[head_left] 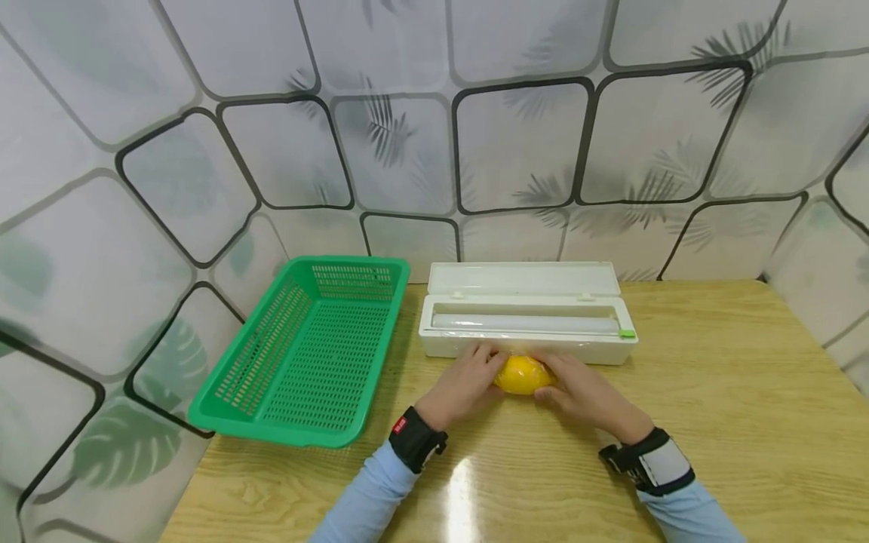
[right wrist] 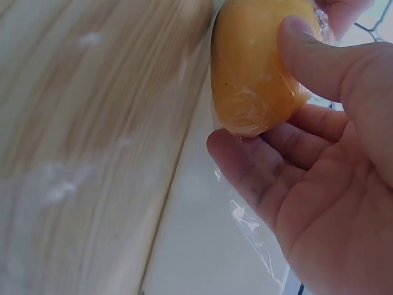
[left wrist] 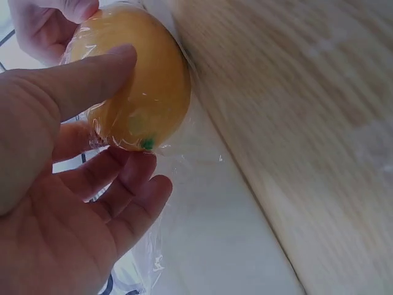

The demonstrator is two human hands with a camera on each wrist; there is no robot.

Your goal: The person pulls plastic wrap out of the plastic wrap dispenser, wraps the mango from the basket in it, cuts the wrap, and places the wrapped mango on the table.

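Note:
A smooth yellow fruit point(head_left: 521, 375), mango-like with a small green spot at one end, is wrapped in clear cling film point(left wrist: 178, 150). My left hand point(head_left: 467, 381) grips its left end, the thumb lying over the side and the other fingers curled beneath in the left wrist view. From the other end my right hand point(head_left: 587, 392) holds it between thumb and fingers. Right behind the fruit stands a white cling film dispenser point(head_left: 529, 347), lid up, with a film roll point(head_left: 526, 323) inside. Film stretches from the fruit along the dispenser's front in both wrist views.
On the left of the wooden table point(head_left: 733, 392) is a green perforated plastic basket point(head_left: 353, 430) with nothing visible in it. A green slider point(head_left: 627, 333) sits at the dispenser's right end. Patterned wall covering point(head_left: 523, 151) rises behind the table.

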